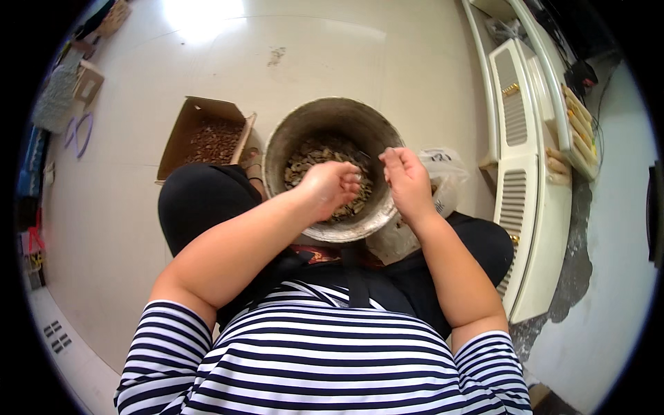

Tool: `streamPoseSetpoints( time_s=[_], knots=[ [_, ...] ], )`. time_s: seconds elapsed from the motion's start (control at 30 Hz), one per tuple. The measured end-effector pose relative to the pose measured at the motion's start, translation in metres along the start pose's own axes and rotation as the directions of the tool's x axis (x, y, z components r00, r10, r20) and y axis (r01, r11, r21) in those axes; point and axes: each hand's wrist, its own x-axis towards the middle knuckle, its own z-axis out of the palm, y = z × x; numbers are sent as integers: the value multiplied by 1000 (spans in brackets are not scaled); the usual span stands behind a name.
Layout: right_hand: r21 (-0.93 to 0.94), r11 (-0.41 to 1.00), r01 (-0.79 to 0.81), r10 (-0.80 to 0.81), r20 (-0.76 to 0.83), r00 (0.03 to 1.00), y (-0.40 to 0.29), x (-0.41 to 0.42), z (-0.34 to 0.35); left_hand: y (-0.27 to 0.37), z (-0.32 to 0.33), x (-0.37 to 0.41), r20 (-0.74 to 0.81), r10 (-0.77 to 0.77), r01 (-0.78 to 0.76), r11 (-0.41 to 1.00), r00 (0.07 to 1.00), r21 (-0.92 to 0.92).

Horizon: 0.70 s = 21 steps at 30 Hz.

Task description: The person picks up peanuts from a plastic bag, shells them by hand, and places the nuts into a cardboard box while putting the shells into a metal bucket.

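A large dull metal pot (pixel 332 233) stands on the floor between my knees. In its bottom lie many small brown and grey husk-like pieces (pixel 311 158), too small to name surely. My left hand (pixel 334 189) hovers over the pot's middle with curled fingers; whether something small lies in it is unclear from blur. At the pot's right rim my right hand (pixel 407 181) has its thumb and fingertips pinched together; a tiny dark speck shows there, but a held piece cannot be made out. A cardboard box (pixel 174 129) with small reddish-brown nut-like pieces (pixel 212 142) sits left of the pot.
Behind my right hand a translucent plastic bag (pixel 448 168) bearing writing leans near the pot. A cream cabinet (pixel 513 104) with slatted doors lines the right side. Light floor tiles (pixel 332 57) spread ahead. Purple loops (pixel 79 136) and a cut-out cardboard piece (pixel 88 83) lie far left.
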Motion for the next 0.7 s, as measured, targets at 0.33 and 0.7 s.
streamPoseSetpoints(
  time_s=[0.33,0.7],
  knots=[
    [-337,487,806,-670,448,592,-32,-30,28,5,6,-17,183,-117,143,981,976,-134],
    [-315,760,568,-539,182,822,-35,-45,-15,168,-29,-129,-63,832,-787,543,550,292]
  ],
)
